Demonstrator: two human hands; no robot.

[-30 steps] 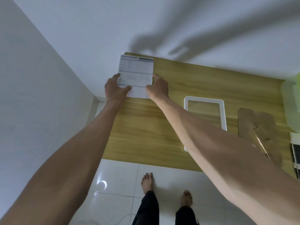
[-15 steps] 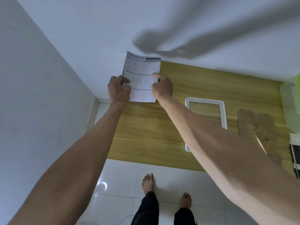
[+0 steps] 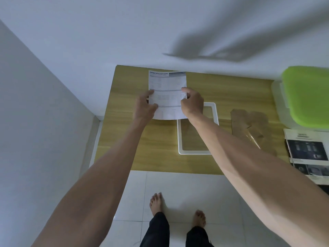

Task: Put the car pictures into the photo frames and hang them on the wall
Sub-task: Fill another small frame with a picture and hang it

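I hold a printed sheet (image 3: 167, 90) headed "SPECIFICATION" upright above the wooden table (image 3: 124, 139). My left hand (image 3: 144, 106) pinches its left edge and my right hand (image 3: 192, 102) pinches its right edge. Only this text side faces me; the other side is hidden. A white photo frame (image 3: 179, 139) lies flat on the table just below and right of the sheet, my right forearm crossing over it. A brown cardboard backing with a clear film (image 3: 251, 125) lies to the frame's right.
A clear box with a green lid (image 3: 306, 95) stands at the table's far right. A brochure with dark car pictures (image 3: 308, 152) lies below it at the right edge. White walls close in at left and behind; my bare feet stand on white floor tiles (image 3: 178, 189).
The view has swung right, bringing the green-lidded box and brochure into sight. My hands have carried the sheet away from the wall toward the table's middle, near the frame.
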